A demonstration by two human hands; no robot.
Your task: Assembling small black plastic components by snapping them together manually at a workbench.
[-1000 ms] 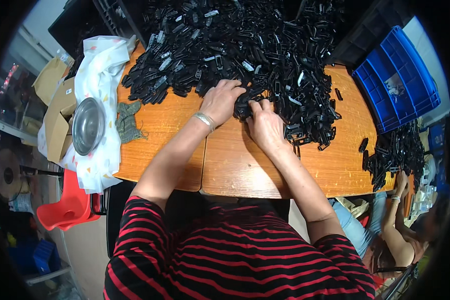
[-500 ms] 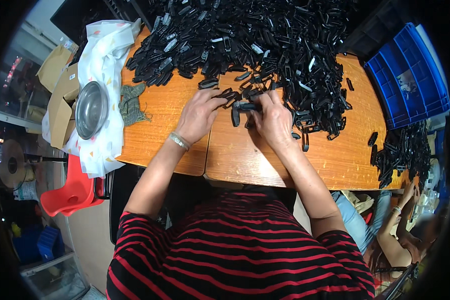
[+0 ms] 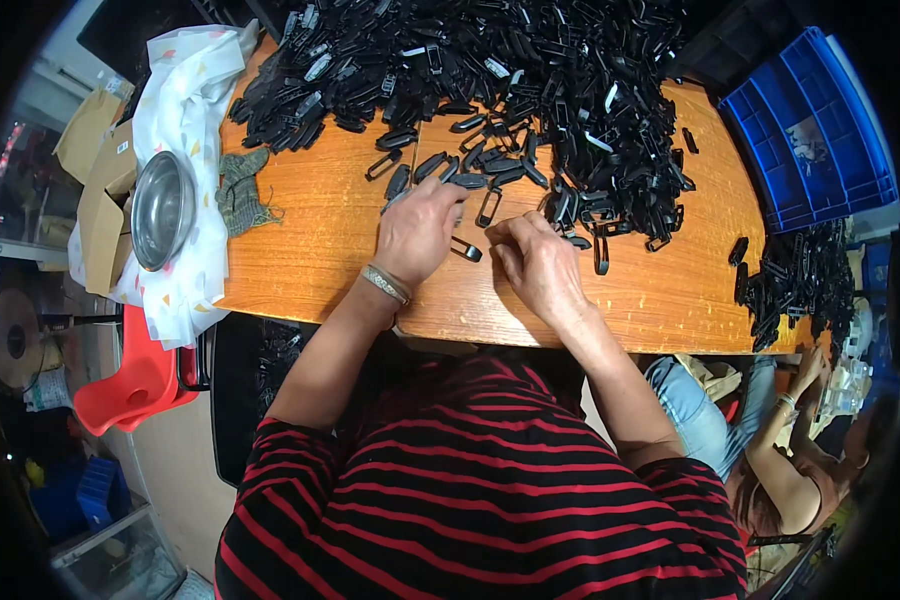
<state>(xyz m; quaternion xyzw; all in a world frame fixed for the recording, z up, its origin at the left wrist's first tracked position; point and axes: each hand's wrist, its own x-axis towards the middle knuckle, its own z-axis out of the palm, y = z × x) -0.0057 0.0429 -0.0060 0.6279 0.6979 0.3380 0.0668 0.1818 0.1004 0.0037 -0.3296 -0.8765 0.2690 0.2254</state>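
My left hand (image 3: pixel 420 230) is over the table, its fingers bent and drawn together. Whatever they hold, if anything, is hidden. Just right of its fingers, a narrow black plastic loop (image 3: pixel 467 249) lies on the wood. My right hand (image 3: pixel 542 265) is beside it, fingers curved and thumb slightly apart, with nothing visible between them. Between and beyond my hands lie several loose black pieces, among them an upright-lying open loop (image 3: pixel 488 207) and a solid oblong piece (image 3: pixel 468 181) near my left fingertips.
A large heap of black plastic pieces (image 3: pixel 450 65) covers the table's far side. Left are a grey-green knitted cloth (image 3: pixel 242 190), a metal bowl (image 3: pixel 162 212) and a white plastic sheet (image 3: pixel 195 90). Right stand a blue crate (image 3: pixel 815 140), another black pile (image 3: pixel 785 285) and a seated person (image 3: pixel 785 480).
The black piece in my right hand is no longer seen there. My hands have shifted slightly nearer me, and loose pieces lie spread out beyond them. The view has moved a little.
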